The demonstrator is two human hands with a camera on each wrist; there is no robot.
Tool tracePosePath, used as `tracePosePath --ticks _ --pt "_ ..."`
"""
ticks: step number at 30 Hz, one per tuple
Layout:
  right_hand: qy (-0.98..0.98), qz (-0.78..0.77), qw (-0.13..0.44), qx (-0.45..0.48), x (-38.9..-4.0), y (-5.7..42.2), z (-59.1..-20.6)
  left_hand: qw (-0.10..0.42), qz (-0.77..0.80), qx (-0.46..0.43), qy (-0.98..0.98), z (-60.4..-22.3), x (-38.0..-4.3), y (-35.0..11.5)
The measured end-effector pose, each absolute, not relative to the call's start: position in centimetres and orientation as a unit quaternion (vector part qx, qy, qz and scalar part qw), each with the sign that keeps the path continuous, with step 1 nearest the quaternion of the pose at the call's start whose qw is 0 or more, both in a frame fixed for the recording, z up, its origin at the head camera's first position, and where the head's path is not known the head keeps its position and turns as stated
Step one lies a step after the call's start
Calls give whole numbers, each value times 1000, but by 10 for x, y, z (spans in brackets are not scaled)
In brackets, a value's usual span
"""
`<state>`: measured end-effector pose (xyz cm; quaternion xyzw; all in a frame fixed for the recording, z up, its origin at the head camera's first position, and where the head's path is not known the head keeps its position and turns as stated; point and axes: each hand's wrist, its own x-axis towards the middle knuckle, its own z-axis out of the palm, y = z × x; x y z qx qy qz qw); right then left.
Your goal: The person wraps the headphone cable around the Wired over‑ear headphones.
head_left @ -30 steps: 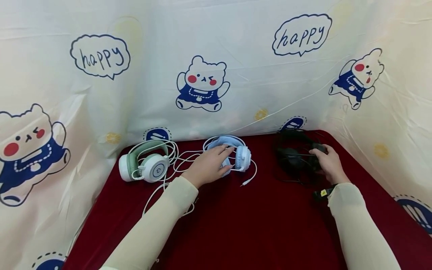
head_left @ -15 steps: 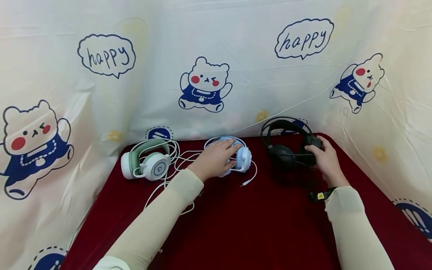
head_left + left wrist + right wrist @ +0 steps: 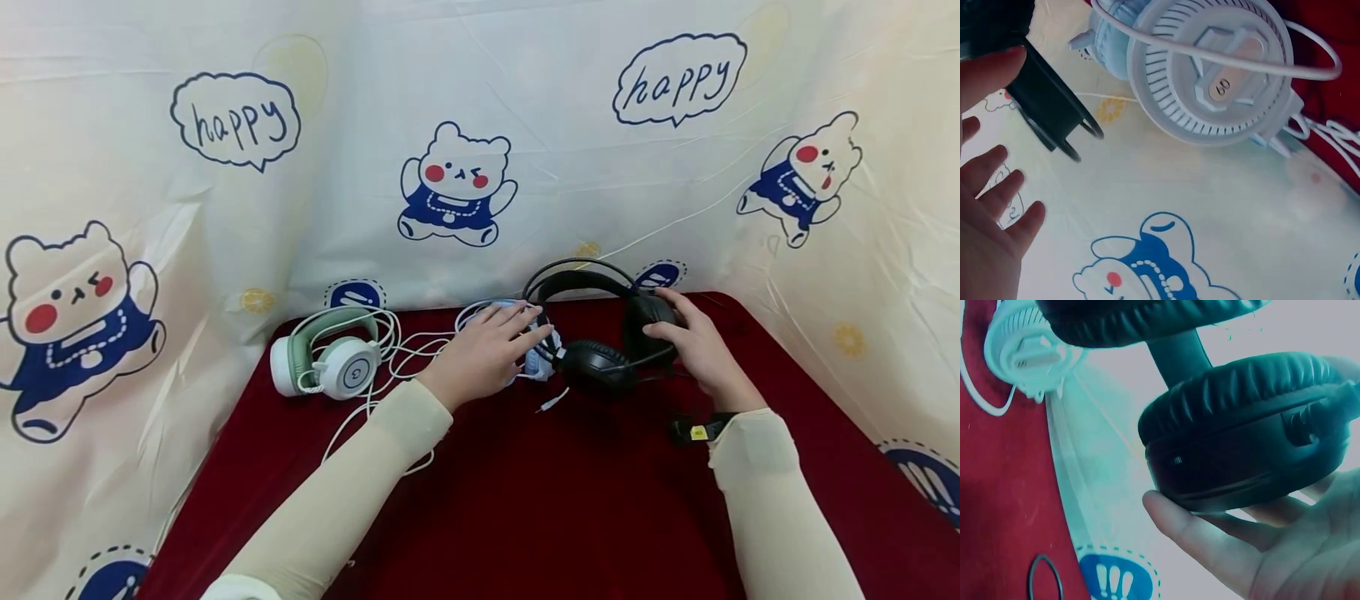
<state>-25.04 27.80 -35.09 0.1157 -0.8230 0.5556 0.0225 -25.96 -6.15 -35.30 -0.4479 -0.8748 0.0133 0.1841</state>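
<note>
My right hand (image 3: 708, 354) grips the black headphones (image 3: 596, 367) by their right ear cup, thumb and fingers around its outer side. In the right wrist view that cup (image 3: 1241, 450) rests against the fingers. The headband stands upright, and the other cup reaches over the blue headphones (image 3: 538, 367). My left hand (image 3: 480, 354) hovers in front of the blue headphones and hides much of them. In the left wrist view, its fingers (image 3: 997, 194) are loosely spread, with the thumb beside or touching the black headphones (image 3: 1047, 94); contact is unclear.
White-and-green headphones (image 3: 348, 367) stand at the table's back left. White cables (image 3: 408, 354) lie tangled between them and the blue pair, and a white plug (image 3: 552, 402) rests on the red cloth (image 3: 570, 500). A patterned curtain (image 3: 570, 192) rises behind the table.
My right hand has lifted the black headphones and carried them left, beside my left hand and in front of the blue pair. The left hand has barely moved.
</note>
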Motion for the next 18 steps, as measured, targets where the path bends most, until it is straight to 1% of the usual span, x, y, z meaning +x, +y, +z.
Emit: tracePosePath --ticks 12,18 --pt "-815 546 -42 190 -245 259 -347 191 65 -478 -855 -360 -248 -63" --pt "-830 506 -62 227 -244 258 -345 181 88 -514 -834 -368 -237 -66"
